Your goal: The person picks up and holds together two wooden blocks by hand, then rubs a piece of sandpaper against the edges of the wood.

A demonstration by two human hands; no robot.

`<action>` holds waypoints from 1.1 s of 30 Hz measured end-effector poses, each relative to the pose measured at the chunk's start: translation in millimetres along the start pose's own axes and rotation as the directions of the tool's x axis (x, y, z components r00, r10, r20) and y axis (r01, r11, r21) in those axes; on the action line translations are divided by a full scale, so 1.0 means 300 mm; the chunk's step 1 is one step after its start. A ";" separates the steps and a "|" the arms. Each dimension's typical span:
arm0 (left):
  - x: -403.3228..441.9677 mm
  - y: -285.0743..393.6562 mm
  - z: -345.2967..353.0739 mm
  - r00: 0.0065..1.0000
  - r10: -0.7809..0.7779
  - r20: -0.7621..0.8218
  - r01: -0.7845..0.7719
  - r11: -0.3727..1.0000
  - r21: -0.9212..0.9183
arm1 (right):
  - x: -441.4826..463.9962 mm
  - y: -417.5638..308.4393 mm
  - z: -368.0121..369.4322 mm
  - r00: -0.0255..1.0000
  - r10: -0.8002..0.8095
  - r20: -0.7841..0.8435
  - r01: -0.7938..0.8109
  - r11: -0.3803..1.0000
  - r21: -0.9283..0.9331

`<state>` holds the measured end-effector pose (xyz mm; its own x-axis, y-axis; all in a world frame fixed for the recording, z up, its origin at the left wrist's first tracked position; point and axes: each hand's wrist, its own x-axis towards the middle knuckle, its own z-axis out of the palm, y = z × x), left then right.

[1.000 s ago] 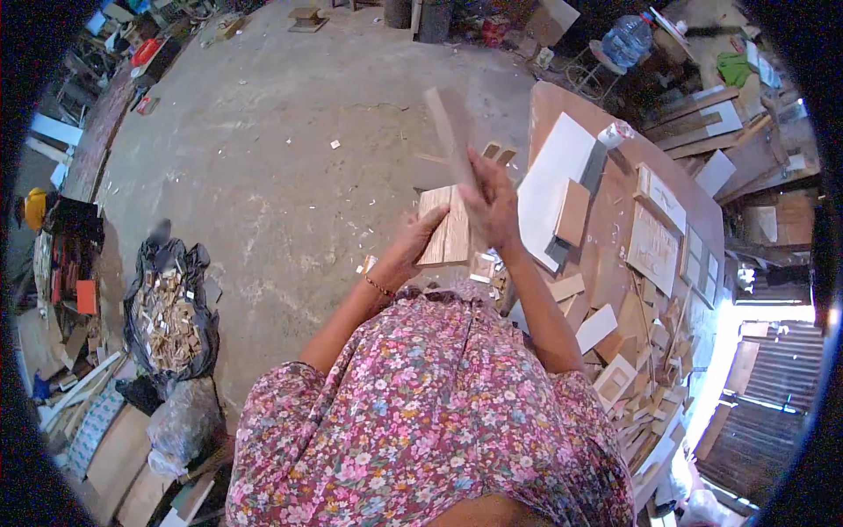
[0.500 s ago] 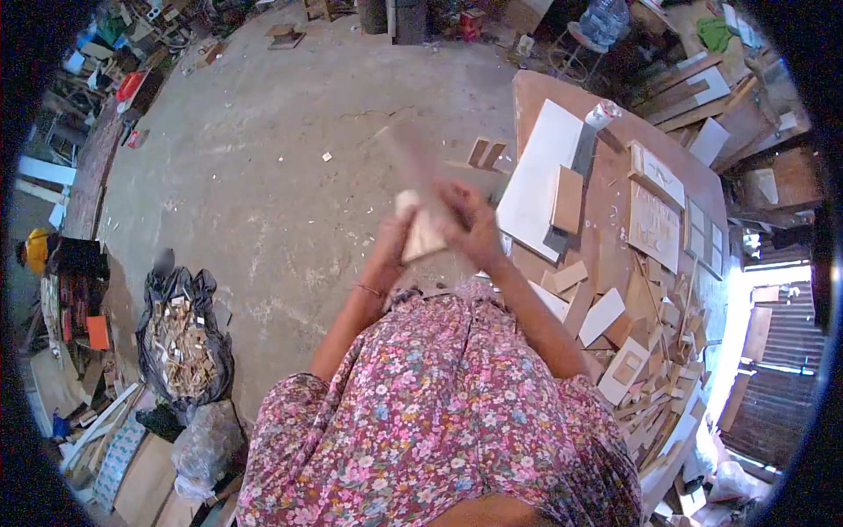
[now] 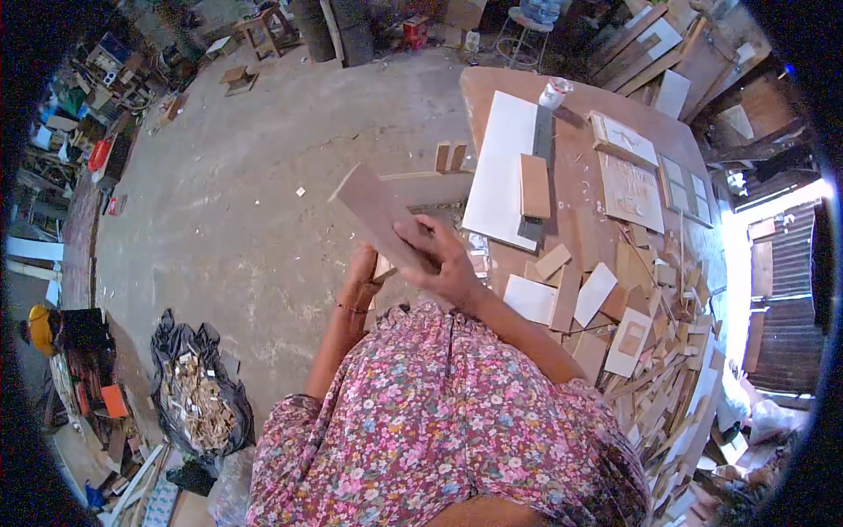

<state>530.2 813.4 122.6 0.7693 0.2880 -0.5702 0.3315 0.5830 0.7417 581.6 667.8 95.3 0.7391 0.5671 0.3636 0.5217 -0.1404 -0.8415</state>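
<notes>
A flat grey-brown wooden board (image 3: 376, 211) slants up and away in front of me. My right hand (image 3: 446, 262) is closed on its near end, with fingers over the top face. Beneath it, my left hand (image 3: 358, 270) is closed around a pale piece of wood (image 3: 383, 267). The board covers most of that pale piece, so its shape and whether the two touch cannot be made out.
At right a brown table (image 3: 587, 176) bears a white panel (image 3: 499, 167), a brown block (image 3: 535, 186), a white container (image 3: 555, 93) and a heap of wood offcuts (image 3: 650, 307). On the floor at left lies a black bag (image 3: 163, 351) of wood scraps.
The board, blurred before, has shifted left and now hides most of the pale wood. Both hands have moved a little left and down in the picture. The whole view has turned slightly.
</notes>
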 end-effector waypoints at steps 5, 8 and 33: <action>0.037 -0.098 0.023 0.980 -0.152 0.131 0.136 0.983 0.121 | 0.095 0.126 -0.040 0.984 0.102 -0.146 -0.112 0.992 -0.062; 0.086 -0.125 -0.023 0.949 -0.193 0.250 0.146 0.970 0.195 | 0.137 0.128 -0.064 0.978 0.166 -0.126 -0.176 0.981 -0.077; 0.023 -0.097 0.044 0.936 -0.241 0.258 0.222 0.970 0.100 | 0.122 0.157 -0.089 0.983 0.168 -0.078 -0.176 0.978 -0.113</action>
<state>533.2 788.3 101.8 0.7808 -0.0668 -0.6212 0.5471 0.5532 0.6282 644.5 660.3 79.7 0.8472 0.4704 0.2469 0.4280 -0.3291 -0.8417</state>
